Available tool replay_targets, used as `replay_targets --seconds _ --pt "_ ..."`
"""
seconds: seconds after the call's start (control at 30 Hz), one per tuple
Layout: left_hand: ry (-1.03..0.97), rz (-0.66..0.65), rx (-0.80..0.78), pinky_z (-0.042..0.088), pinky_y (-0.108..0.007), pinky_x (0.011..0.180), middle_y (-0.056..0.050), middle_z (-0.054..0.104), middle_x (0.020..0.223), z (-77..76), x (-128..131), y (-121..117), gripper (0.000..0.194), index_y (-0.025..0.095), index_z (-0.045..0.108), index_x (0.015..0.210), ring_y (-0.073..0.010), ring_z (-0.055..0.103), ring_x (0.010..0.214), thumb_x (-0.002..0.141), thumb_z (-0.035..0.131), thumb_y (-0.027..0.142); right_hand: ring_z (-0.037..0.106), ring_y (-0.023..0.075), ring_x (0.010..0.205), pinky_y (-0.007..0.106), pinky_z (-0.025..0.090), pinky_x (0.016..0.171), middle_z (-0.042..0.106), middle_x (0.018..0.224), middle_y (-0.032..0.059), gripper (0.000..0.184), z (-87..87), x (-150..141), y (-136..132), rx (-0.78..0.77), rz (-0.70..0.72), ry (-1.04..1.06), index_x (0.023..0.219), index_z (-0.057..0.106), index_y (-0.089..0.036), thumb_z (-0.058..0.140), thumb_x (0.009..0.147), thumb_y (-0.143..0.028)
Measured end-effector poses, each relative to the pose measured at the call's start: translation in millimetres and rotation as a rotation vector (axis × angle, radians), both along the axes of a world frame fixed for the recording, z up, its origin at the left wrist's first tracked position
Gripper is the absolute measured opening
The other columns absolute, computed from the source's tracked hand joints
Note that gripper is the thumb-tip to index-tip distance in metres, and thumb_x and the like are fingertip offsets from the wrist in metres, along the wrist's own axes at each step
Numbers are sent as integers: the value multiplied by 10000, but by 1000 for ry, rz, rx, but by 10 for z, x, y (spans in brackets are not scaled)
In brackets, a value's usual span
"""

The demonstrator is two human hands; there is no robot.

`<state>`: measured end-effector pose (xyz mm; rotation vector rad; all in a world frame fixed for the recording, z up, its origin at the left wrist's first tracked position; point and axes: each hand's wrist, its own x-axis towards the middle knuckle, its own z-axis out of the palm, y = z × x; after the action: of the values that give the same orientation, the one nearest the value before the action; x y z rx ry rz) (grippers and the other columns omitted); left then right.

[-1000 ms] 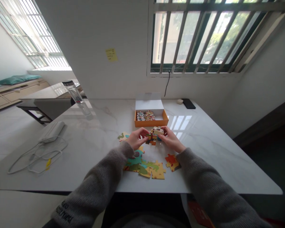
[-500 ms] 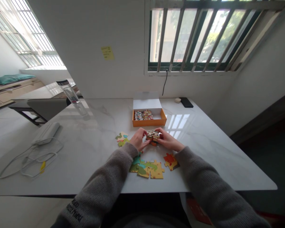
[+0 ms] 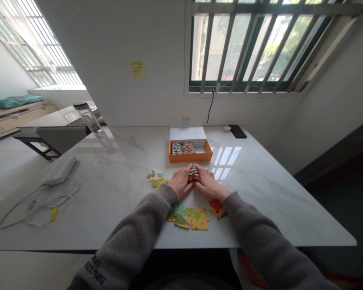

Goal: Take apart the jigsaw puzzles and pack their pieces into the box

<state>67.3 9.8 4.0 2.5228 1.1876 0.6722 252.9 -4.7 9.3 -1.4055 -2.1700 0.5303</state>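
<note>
A thick stack of jigsaw puzzle pieces [image 3: 194, 173] is squeezed between my two hands in front of the box. My left hand [image 3: 181, 180] closes on its left side, and my right hand [image 3: 208, 181] presses the right side. Near my forearms lie joined puzzle pieces [image 3: 196, 217] with a green and yellow picture. A red and yellow piece [image 3: 218, 209] sits partly beside my right sleeve. Left of my left hand rest a few loose green and cream pieces [image 3: 156, 175]. Behind the hands stands an open orange box [image 3: 190, 158] holding rows of upright pieces.
On the white table [image 3: 124, 181], a white power strip or adapter [image 3: 60, 169] with a looped cable [image 3: 51, 197] lies at the left. A clear bottle [image 3: 92, 123] stands at the back left. A black phone [image 3: 238, 131] and a small round white item [image 3: 226, 129] lie at the back right.
Both hands have closed in around the stack, which now stands between the palms instead of being held at its ends by the fingertips. The box and the pieces on the table stay put.
</note>
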Motion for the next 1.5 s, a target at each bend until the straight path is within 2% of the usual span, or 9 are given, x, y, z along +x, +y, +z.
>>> replay_targets --seconds 0.17,0.33,0.4,0.53,0.87,0.93,1.07,1.3,1.5 --pt "-14 11 59 349 -460 1020 -148 536 1320 81 -192 89 769 175 217 1530 -314 487 1179 866 569 337 462 314 1283 506 336 1099 508 1369 164 608 4 42 37 17 34 165 1406 379 -180 580 836 -251" --pt "2 218 54 366 -409 946 -66 630 1059 215 -812 282 403 226 590 1230 -266 516 1057 835 574 303 526 305 1197 501 380 1068 551 1287 154 585 62 87 38 -37 15 202 1350 403 -172 628 817 -261" --pt "100 264 3 363 -404 901 -59 626 977 211 -1056 307 337 231 652 1105 -264 519 1001 802 624 376 539 300 1179 498 392 1061 557 1275 149 580 74 94 36 -44 15 206 1340 407 -173 637 813 -255" --pt "249 275 -82 347 -410 878 -56 592 976 147 -1327 258 465 234 674 1032 -280 509 991 680 724 534 564 288 1151 480 424 1038 568 1260 131 572 68 102 38 -35 15 225 1332 416 -201 652 812 -247" --pt "218 188 -134 351 -367 840 -43 604 978 99 -1253 217 384 208 620 901 -260 522 972 654 741 476 568 288 1142 491 424 1039 567 1260 136 584 43 100 41 -18 10 248 1336 418 -208 650 799 -219" --pt "176 158 -144 349 -364 837 -37 629 981 104 -1231 209 379 211 602 962 -243 540 940 681 723 435 570 290 1141 491 427 1037 567 1259 139 581 53 97 39 -19 12 244 1329 421 -200 654 797 -229" --pt "189 163 -133 338 -374 851 -58 630 1053 111 -1179 180 576 224 591 1155 -270 537 1014 656 757 461 587 284 1109 483 444 1017 582 1234 139 565 80 92 30 -22 12 247 1314 434 -192 652 794 -230" --pt "259 141 -55 349 -388 875 -61 638 1004 117 -1054 136 571 230 629 1174 -278 548 1004 657 747 441 583 279 1120 472 447 1014 578 1236 130 575 67 105 36 1 23 244 1318 427 -206 656 792 -233" --pt "123 127 -5 426 -346 780 -31 625 784 169 -1094 203 168 201 687 894 -191 560 734 805 560 265 594 273 1106 463 458 1005 584 1235 129 567 66 101 40 -13 16 238 1317 421 -210 652 800 -243"
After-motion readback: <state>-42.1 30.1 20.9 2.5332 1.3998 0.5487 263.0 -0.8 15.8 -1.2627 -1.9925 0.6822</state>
